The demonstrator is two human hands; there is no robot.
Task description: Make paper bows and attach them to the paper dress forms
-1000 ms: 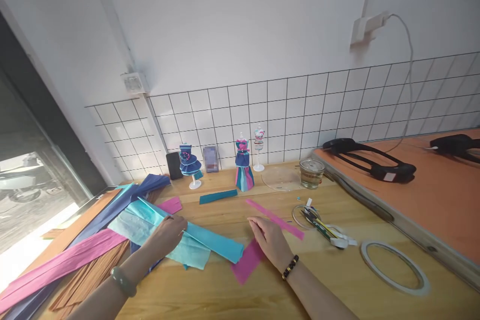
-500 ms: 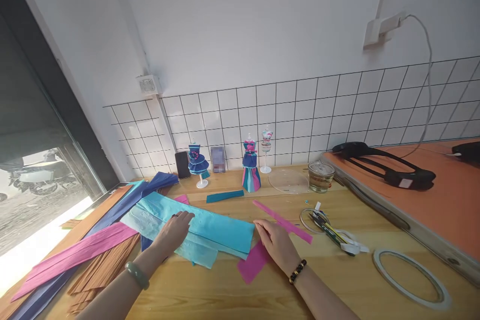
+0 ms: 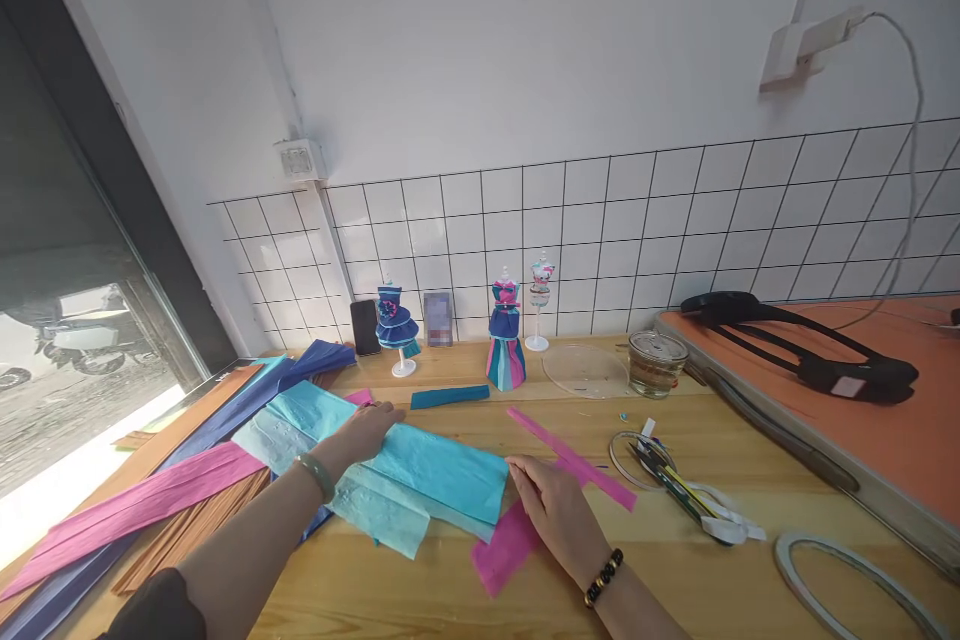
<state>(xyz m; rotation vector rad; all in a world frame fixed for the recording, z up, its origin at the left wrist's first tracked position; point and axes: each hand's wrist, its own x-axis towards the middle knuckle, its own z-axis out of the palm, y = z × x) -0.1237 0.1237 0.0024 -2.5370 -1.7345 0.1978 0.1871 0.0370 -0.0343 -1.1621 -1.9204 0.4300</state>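
A folded sheet of turquoise crepe paper [image 3: 450, 470] lies across the table, with a paler layer [image 3: 386, 515] along its near side. My left hand [image 3: 367, 430] rests on top of it near the far edge, fingers stretched out. At the sheet's right end, my right hand [image 3: 553, 500] has its thumb and fingers pinched together on the corner. Partly under that hand lies a magenta paper piece [image 3: 496, 560]. Just beyond it is a narrow pink paper strip [image 3: 570, 458]. A dark teal strip [image 3: 450, 397] lies farther back.
Pink, blue and brown crepe papers [image 3: 142, 505] pile up at left. Small dress forms in paper dresses [image 3: 506, 335] stand near the tiled wall. To the right are a glass jar [image 3: 657, 365], a cutter knife [image 3: 679, 490], a tape ring [image 3: 847, 580] and an orange surface [image 3: 787, 360].
My left hand has slid slightly right and away from me over the turquoise paper, its forearm reaching farther in. My right hand stays at the corner. The view has shifted a little.
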